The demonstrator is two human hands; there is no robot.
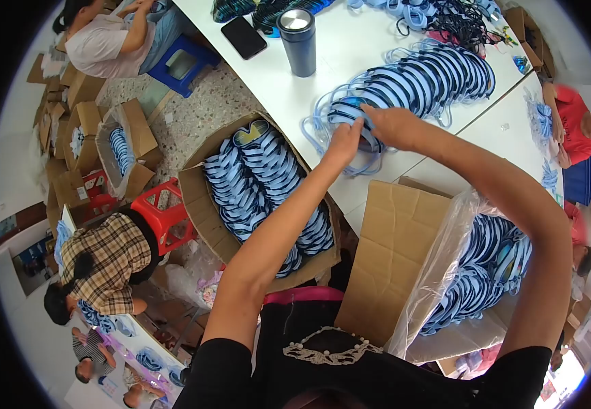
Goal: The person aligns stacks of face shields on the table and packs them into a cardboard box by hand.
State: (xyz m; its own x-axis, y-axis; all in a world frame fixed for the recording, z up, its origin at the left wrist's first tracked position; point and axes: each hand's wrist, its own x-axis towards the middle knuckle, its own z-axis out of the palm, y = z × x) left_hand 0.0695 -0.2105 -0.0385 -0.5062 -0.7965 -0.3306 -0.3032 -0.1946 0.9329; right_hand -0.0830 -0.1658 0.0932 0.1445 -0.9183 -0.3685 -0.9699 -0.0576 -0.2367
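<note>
A long row of nested blue and black goggles (418, 78) lies on the white table (336, 54). At the near end of this row, my left hand (346, 140) and my right hand (389, 127) are close together, both with fingers closed on the end goggles. Light blue straps hang loosely around both hands. Below my forearms stand two cardboard boxes: the left box (197, 198) holds stacked rows of blue goggles (265, 177), and the right box (394, 252), lined with clear plastic, holds more goggles (466, 293).
A steel-lidded flask (298, 44) and a black phone (244, 37) are on the table. Loose straps (411, 12) lie at its far side. Several people sit around, one in plaid (111, 255) beside a red stool (162, 215). A blue stool (183, 65) stands upper left.
</note>
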